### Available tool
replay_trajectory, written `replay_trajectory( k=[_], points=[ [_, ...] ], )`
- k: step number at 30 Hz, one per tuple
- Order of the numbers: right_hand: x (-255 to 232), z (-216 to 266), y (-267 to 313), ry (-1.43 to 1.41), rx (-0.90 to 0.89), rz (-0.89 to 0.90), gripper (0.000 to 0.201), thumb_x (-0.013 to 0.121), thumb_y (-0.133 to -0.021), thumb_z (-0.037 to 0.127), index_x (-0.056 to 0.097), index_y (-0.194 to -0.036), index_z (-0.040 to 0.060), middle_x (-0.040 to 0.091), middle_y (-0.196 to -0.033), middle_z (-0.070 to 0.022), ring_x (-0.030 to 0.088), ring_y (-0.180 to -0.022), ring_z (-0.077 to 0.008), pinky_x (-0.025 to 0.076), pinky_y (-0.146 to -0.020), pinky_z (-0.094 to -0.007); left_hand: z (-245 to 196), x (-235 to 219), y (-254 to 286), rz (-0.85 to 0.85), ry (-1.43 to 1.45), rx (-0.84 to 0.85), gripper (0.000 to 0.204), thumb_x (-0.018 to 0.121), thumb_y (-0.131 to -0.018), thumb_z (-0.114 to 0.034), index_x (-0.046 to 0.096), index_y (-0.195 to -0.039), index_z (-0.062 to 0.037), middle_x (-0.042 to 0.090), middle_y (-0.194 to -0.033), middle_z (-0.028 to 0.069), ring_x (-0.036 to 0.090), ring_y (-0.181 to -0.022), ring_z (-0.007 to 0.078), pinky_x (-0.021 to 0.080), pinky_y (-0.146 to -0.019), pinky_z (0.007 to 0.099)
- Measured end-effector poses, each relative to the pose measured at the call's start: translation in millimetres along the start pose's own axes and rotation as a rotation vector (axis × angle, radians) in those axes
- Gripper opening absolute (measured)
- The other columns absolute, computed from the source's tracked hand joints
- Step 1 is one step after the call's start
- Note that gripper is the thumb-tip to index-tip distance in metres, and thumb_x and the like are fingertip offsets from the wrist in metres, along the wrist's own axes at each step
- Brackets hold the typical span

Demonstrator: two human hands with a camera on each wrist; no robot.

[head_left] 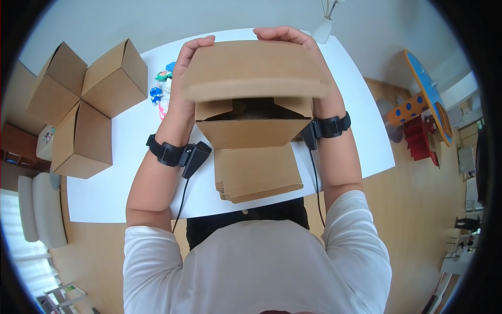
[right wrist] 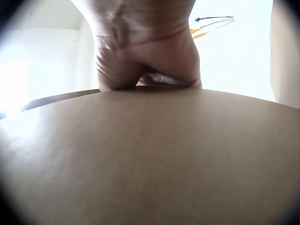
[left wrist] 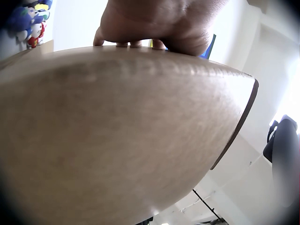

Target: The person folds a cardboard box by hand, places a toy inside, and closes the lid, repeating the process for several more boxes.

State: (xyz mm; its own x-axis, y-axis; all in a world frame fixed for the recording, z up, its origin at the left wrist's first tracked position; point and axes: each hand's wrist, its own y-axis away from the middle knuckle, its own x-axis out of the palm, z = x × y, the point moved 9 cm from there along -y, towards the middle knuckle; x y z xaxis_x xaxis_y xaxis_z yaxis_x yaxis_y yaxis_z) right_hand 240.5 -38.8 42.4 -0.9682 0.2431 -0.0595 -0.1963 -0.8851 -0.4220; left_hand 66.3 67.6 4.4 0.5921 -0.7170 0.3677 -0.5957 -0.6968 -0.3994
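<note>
In the head view, a brown cardboard box [head_left: 254, 67] is held above the table with its opening and flaps facing the body; the inside is dark. My left hand [head_left: 188, 62] grips its left side, with fingers bent round the far corner. Along the right side lies my right hand [head_left: 299, 41], its fingers reaching round the far edge. The left wrist view has the box wall [left wrist: 112, 136] large under my left hand [left wrist: 157, 23]. Another wall [right wrist: 150, 154] fills the lower right wrist view, below my right hand [right wrist: 145, 51].
Flat folded cardboard [head_left: 256, 170] lies on the white table [head_left: 141, 193] near the body. Three closed boxes [head_left: 116, 77] stand at the left, beside small colourful toys [head_left: 157, 94]. A white vase [head_left: 322, 30] is at the back right.
</note>
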Motion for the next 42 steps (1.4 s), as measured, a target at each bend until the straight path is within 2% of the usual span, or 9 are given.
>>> replay_trajectory(
  k=[8,13,14,16,23,25,28,32,42],
  points=[
    [-9,13,5,0.187,-0.049,0.267,0.032,0.062,-0.089,0.012,0.069,-0.119,0.0036,0.056,-0.139,-0.0163,0.056,-0.124,-0.0234,0.045,-0.104,-0.0335,-3,1,4,-0.057,-0.028,-0.027,0.014,0.059,-0.095,-0.007,0.062,-0.108,-0.0074,0.053,-0.139,0.0086,0.057,-0.113,0.017,0.048,-0.094,0.0281],
    [-16,38,21,0.342,-0.099,0.482,0.041,0.067,-0.087,0.029,0.071,-0.119,0.005,0.052,-0.144,-0.0158,0.039,-0.141,-0.0325,0.027,-0.117,-0.0427,-26,12,17,-0.008,-0.443,0.179,0.016,0.052,-0.097,-0.013,0.062,-0.106,-0.0042,0.055,-0.135,0.0099,0.058,-0.107,0.0172,0.047,-0.09,0.0289],
    [-13,42,24,0.378,-0.09,0.517,0.042,0.068,-0.086,0.032,0.072,-0.118,0.0051,0.052,-0.144,-0.0154,0.035,-0.143,-0.0341,0.024,-0.118,-0.0443,-20,8,15,-0.02,-0.269,0.132,0.018,0.051,-0.097,-0.015,0.062,-0.105,-0.0036,0.056,-0.134,0.0104,0.058,-0.106,0.0172,0.047,-0.09,0.0291],
    [-5,44,28,0.518,-0.058,0.515,0.05,0.071,-0.083,0.036,0.069,-0.123,0.0057,0.049,-0.147,-0.0144,0.029,-0.145,-0.0352,0.02,-0.119,-0.0459,-6,3,10,-0.044,0.076,0.037,0.022,0.051,-0.098,-0.02,0.062,-0.103,-0.0025,0.057,-0.133,0.0113,0.058,-0.104,0.0173,0.046,-0.091,0.0294],
    [40,60,61,0.92,-0.054,0.505,0.098,0.086,-0.064,0.043,0.046,-0.146,0.0076,0.035,-0.157,-0.0133,0.019,-0.148,-0.0379,0.018,-0.119,-0.0473,-25,5,-1,-0.013,-0.421,-0.01,0.026,0.062,-0.093,-0.027,0.064,-0.105,-0.0034,0.054,-0.138,0.0146,0.055,-0.116,0.0217,0.043,-0.098,0.0315],
    [44,60,69,0.901,-0.061,0.443,0.099,0.087,-0.063,0.039,0.045,-0.147,0.0085,0.035,-0.157,-0.0135,0.019,-0.148,-0.0386,0.019,-0.119,-0.0473,-29,6,0,0.048,-0.51,-0.003,0.028,0.065,-0.09,-0.026,0.065,-0.107,-0.0039,0.053,-0.139,0.0149,0.052,-0.124,0.0267,0.04,-0.103,0.0353],
    [47,60,70,0.879,-0.113,0.363,0.097,0.087,-0.062,0.034,0.046,-0.146,0.0085,0.037,-0.155,-0.014,0.021,-0.148,-0.0393,0.02,-0.118,-0.0476,-54,29,13,0.313,-0.834,0.306,0.045,0.062,-0.089,-0.041,0.065,-0.114,-0.0047,0.055,-0.139,0.0141,0.045,-0.132,0.035,0.031,-0.111,0.0441],
    [47,60,76,0.801,-0.232,0.276,0.087,0.085,-0.06,0.028,0.054,-0.139,0.0061,0.045,-0.149,-0.0144,0.028,-0.145,-0.0388,0.024,-0.117,-0.0489,-53,49,40,0.656,-0.861,0.447,0.088,0.045,-0.078,-0.079,0.063,-0.125,-0.0069,0.056,-0.139,0.0118,0.039,-0.138,0.0381,0.021,-0.116,0.0545],
    [38,71,89,0.708,-0.47,0.075,0.071,0.088,-0.06,0.025,0.065,-0.125,0.0064,0.062,-0.131,-0.0105,0.051,-0.13,-0.0348,0.04,-0.107,-0.0468,-62,52,57,0.586,-0.942,0.56,0.08,0.084,-0.061,-0.052,0.062,-0.126,-0.0118,0.058,-0.136,0.0088,0.045,-0.135,0.0359,0.022,-0.115,0.0599]
  ],
)
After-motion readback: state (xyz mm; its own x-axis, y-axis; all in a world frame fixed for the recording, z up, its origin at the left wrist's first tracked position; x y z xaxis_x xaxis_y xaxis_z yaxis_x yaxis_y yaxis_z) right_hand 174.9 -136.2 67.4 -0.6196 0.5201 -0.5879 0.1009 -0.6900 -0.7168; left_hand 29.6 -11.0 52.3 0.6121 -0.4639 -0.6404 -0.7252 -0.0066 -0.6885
